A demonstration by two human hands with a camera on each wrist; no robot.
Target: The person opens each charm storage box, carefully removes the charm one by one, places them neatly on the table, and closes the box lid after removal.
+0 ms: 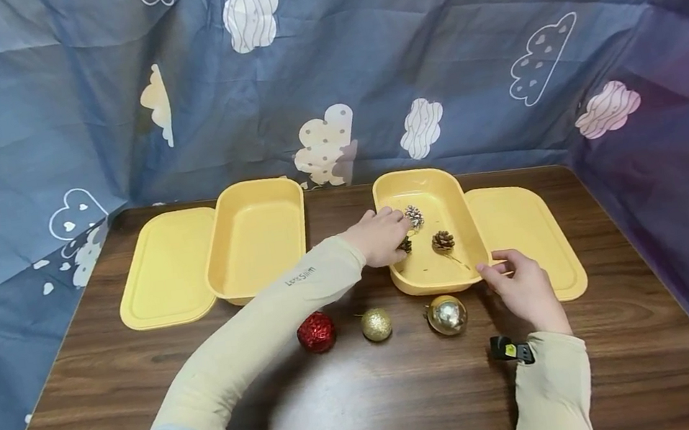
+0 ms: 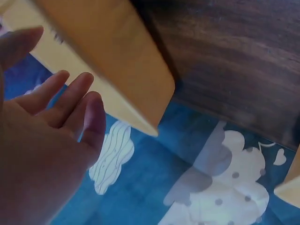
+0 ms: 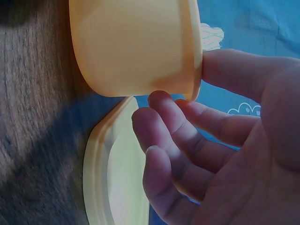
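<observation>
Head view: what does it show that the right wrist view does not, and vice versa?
Only the head view: the glittery red ball, the glittery gold ball, the brown and silvery pine cones, the left hand and the left yellow plastic box.

Only the right wrist view: the palm side of the fingers of the right hand.

Both: the right hand gripping a corner of the right yellow plastic box, a flat yellow plastic lid, the dark wooden table and the blue cloud-printed cloth.
</observation>
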